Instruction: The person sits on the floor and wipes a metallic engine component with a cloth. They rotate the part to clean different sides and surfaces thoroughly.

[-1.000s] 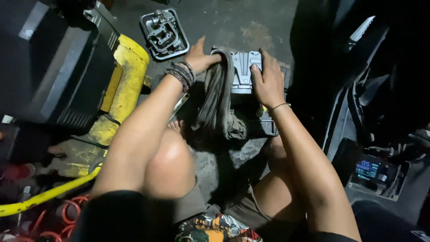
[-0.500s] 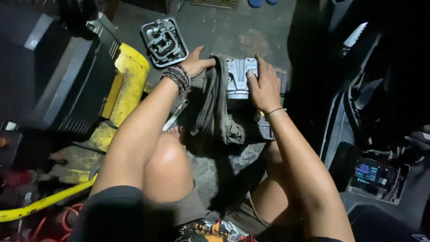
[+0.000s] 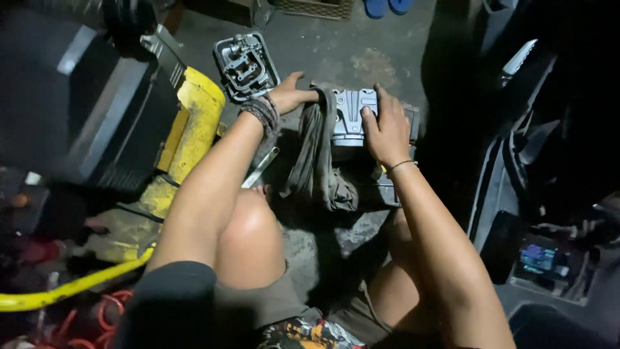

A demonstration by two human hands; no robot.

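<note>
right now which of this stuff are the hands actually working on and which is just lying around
In hand:
- grey metal engine part, right hand pressed on top
- grey rag draped over its left side, left hand at its upper edge

Lying about:
- second metal casting on the floor
- yellow machine body
- metal rod by the knee
- yellow hose
</note>
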